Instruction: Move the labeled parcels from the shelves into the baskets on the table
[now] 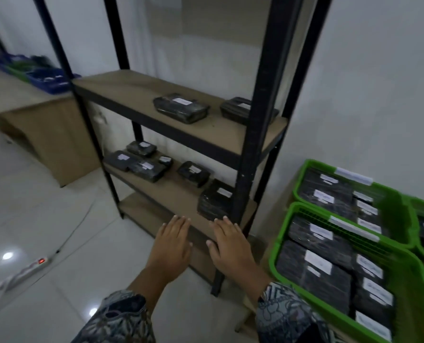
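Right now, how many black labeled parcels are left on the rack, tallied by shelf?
Upper shelf parcels: 2
Middle shelf parcels: 6
Total: 8

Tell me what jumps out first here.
The left hand and right hand, both open, hover at the middle shelf, near a black labeled parcel at its front right corner. Bright green baskets, packed full, sit at right. Two more parcels lie on the upper shelf.
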### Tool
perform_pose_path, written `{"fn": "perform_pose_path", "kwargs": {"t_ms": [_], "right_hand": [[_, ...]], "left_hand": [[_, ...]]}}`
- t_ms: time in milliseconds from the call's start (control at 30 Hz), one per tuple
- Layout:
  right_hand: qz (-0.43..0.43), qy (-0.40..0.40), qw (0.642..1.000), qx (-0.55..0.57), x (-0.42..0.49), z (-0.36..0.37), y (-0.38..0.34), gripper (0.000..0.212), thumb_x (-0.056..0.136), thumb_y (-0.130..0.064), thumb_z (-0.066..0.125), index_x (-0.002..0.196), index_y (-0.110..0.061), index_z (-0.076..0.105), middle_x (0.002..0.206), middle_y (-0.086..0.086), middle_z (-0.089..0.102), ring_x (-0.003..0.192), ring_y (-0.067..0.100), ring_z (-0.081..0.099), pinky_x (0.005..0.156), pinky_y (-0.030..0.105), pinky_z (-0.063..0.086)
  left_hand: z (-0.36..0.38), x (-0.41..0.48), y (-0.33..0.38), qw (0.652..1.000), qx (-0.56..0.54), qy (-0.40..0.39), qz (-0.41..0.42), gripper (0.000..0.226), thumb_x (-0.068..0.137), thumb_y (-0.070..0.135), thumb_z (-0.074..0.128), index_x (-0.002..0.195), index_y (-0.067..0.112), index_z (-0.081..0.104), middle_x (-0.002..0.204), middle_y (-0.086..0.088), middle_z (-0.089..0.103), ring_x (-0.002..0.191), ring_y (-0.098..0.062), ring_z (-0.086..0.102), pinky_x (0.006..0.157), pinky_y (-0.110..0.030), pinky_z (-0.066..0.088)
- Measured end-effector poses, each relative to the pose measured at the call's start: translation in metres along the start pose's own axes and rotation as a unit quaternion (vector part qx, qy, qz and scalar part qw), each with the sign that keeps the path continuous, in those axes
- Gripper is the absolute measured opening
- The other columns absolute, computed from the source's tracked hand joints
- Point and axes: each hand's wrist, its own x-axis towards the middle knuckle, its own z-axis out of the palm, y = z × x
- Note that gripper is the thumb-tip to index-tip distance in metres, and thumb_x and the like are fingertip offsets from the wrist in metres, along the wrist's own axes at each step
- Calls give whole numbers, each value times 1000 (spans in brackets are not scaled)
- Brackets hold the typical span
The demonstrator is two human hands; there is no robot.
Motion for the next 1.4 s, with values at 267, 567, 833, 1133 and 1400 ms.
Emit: {"fn": "perform_pose_path", "kwargs": {"t_ms": [267, 567, 833, 1133, 1400], "right_hand": [[-17, -51, 999, -5, 96, 40, -29, 54, 98, -37, 37, 147, -19, 25, 155, 2, 24, 146, 18, 9, 118, 36, 8], [16, -57, 998, -19, 218, 66, -38, 54, 99, -37, 34, 149, -18, 23, 157, 3, 22, 147, 20, 7, 118, 38, 7], [94, -76, 991, -52, 309, 99, -37, 55, 98, -39, 34, 149, -20, 22, 157, 2, 20, 147, 21, 8, 119, 41, 11], [262, -44, 960, -85, 382, 152, -16, 52, 97, -41, 35, 147, -26, 28, 155, 1, 26, 144, 25, 18, 114, 38, 21], [357, 11, 934, -16, 421, 197, 39, 47, 99, -38, 35, 146, -36, 29, 159, 4, 13, 145, 31, 10, 115, 43, 24]], "left_hand": [[3, 44, -84, 999, 0, 15, -31, 57, 83, 26, 44, 136, 4, 44, 139, -15, 47, 132, -33, 39, 105, -52, 36], [6, 143, -170, 998, 19, -43, -48, 62, 98, 36, 35, 150, 17, 7, 157, -4, 10, 144, -20, 1, 118, -39, 5], [25, 219, -243, 995, -4, -95, -20, 63, 97, 40, 35, 150, 19, 6, 158, -3, 9, 144, -20, -1, 117, -44, 9], [57, 297, -318, 979, -20, -158, 131, 62, 98, 34, 36, 149, 14, 8, 157, -6, 9, 144, -19, 2, 115, -32, 2], [134, 340, -339, 971, -49, -117, 201, 60, 92, 30, 41, 145, 6, 27, 151, -14, 29, 140, -27, 23, 112, -30, 7]]}}
